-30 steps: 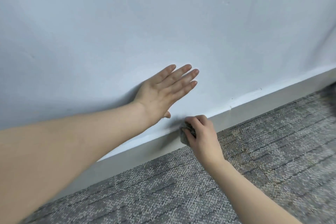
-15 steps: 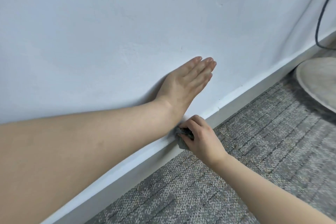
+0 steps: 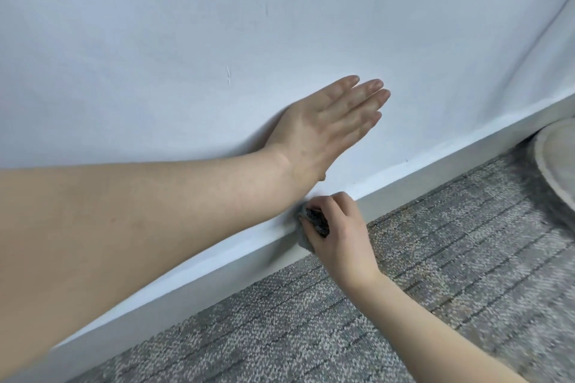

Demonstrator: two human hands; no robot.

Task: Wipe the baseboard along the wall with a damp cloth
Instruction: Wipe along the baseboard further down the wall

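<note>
Head view, angled down at wall and floor. Left hand [image 3: 326,124] lies flat on the white wall [image 3: 186,40], fingers [image 3: 364,96] straight and together. Right hand [image 3: 339,230] grips a dark grey cloth [image 3: 314,224], fingers curled round it, pressing it to the baseboard [image 3: 435,174] just below the left wrist. Grey patterned carpet [image 3: 435,258] meets the baseboard; a pale round object [image 3: 553,171] sits at far right, cut off by the edge.

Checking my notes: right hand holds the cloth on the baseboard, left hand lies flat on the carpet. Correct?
No: the head view shows the left hand flat on the wall, not the carpet. The right hand does hold the cloth on the baseboard.
</note>
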